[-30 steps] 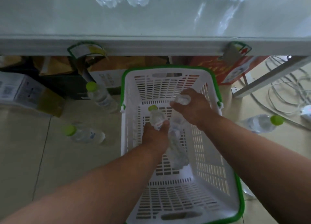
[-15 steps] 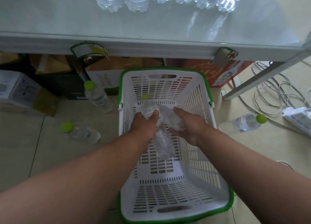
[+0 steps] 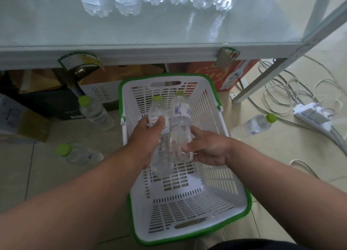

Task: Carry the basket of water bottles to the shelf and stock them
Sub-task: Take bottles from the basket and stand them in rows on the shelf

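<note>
Mid-frame over the basket (image 3: 210,107), my left hand (image 3: 148,137) and right hand (image 3: 208,148) each grip a bottle: left bottle (image 3: 159,109), right bottle (image 3: 181,122). Thin, slick, probably crushable plastic, so I'd hold mid-body.

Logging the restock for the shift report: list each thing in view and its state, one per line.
left hand: gripping a bottle
right hand: gripping a bottle
left bottle: capped, held above basket
right bottle: capped, held above basket
basket: on floor, no bottles lying inside
floor bottles: capped, outside basket
shelf bottles: standing on shelf
power strip: plugs inserted
</note>
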